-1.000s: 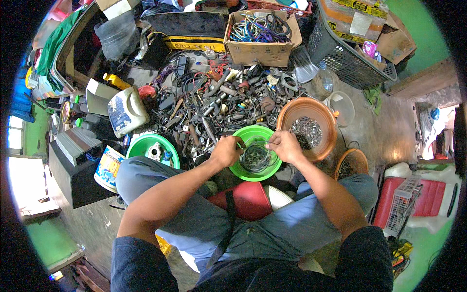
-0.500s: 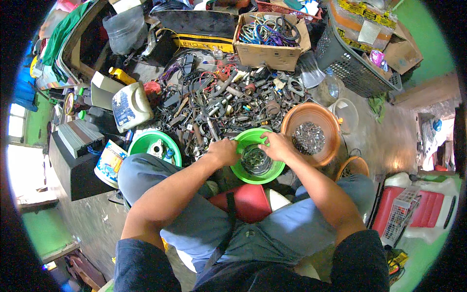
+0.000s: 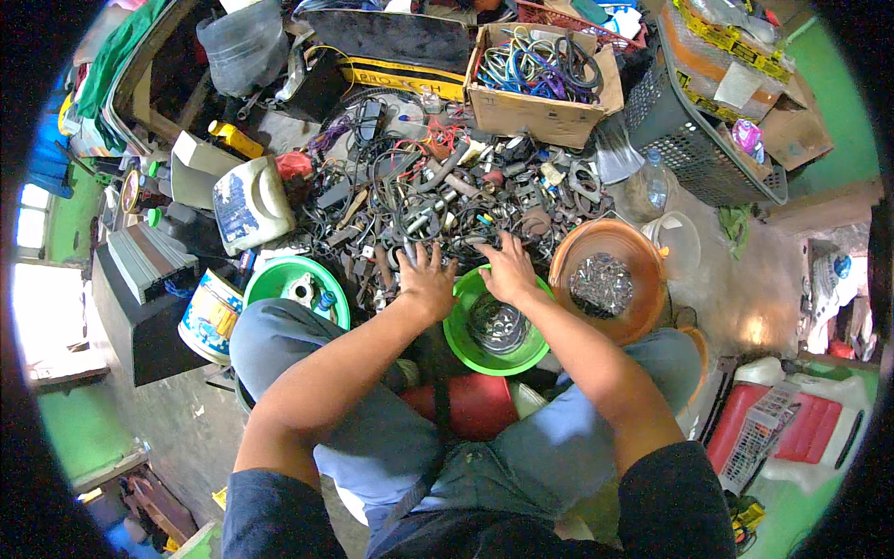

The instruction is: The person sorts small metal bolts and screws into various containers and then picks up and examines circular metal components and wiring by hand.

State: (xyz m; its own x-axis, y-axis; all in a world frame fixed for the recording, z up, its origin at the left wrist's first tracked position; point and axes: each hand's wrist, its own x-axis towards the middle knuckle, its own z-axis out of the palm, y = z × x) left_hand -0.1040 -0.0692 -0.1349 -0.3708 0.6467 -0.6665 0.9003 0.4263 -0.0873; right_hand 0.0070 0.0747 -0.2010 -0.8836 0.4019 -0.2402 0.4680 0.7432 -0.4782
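My left hand (image 3: pixel 426 283) is held with its fingers spread over the near edge of a heap of metal parts (image 3: pixel 447 186). No object shows in it. Just right of it, my right hand (image 3: pixel 509 272) reaches across the back rim of a bright green bowl (image 3: pixel 458 343), fingers stretched out and holding nothing visible. Dark wire-like coils and shiny ring-shaped pieces (image 3: pixel 499 326) lie in that bowl, which stands between my knees. An orange-brown basin (image 3: pixel 649 270) with many small metal pieces (image 3: pixel 601 284) stands to its right.
On the left are another green bowl (image 3: pixel 343 296) with metal parts, a white jerrycan (image 3: pixel 253 207) and a patterned bucket (image 3: pixel 207 319). A cardboard box (image 3: pixel 540 119) of cables and a grey plastic basket (image 3: pixel 689 140) stand behind. A red cylindrical object (image 3: pixel 480 405) lies between my legs.
Both hands have let go of the green bowl's rim, and their fingers have opened out. My left hand has shifted off to the bowl's left; my right now extends over its back rim.
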